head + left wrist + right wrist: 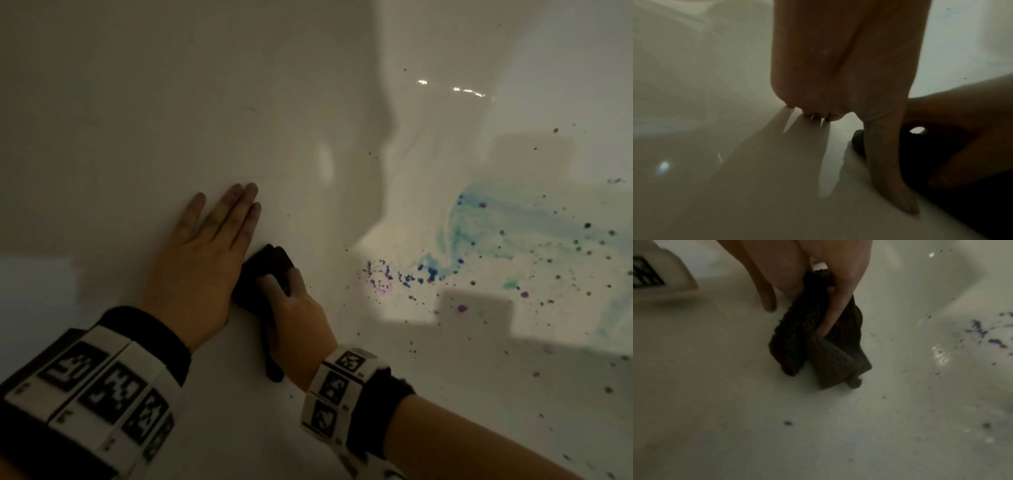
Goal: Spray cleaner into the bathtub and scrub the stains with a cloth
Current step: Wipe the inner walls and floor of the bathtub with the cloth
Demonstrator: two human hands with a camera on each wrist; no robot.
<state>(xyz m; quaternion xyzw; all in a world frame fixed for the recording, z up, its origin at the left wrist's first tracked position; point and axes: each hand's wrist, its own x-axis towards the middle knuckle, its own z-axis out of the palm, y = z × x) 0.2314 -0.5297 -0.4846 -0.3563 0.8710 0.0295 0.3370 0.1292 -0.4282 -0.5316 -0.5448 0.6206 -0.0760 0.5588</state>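
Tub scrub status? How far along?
Done: the bathtub wall around the left hand looks stain-free; whether it was scrubbed can't be told. In hand: the right hand grips the dark cloth against the tub. Left: the blue smear, the purple spots and dark specks to the right.

Bare tub wall (pixel 171 102) fills the upper left of the frame, open to hands; the left hand (pixel 202 253) lies flat just left of the cloth (pixel 263 274).
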